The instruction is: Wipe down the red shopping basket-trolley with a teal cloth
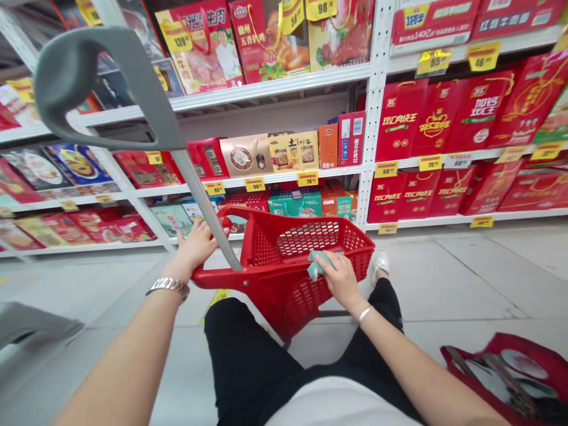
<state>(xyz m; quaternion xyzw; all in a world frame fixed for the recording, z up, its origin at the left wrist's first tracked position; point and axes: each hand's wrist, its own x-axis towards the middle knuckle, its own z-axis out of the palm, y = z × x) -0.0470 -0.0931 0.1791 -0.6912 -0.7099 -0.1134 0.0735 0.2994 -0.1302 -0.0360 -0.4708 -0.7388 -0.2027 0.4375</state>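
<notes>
Head view: left hand (pixel 195 245) gripping red basket rim (pixel 293 218), right hand (pixel 339 279) holding green item (pixel 317 264)

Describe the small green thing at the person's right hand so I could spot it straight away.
In front of the white store shelves, find the red plastic shopping basket with a long grey handle. At its near rim, the right hand holds a crumpled pale green scrap, perhaps cloth or paper. It stands out as a soft, pale patch against the red mesh.

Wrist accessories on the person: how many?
2: a metal-link wristwatch on the left wrist, a silver bangle on the right wrist.
</notes>
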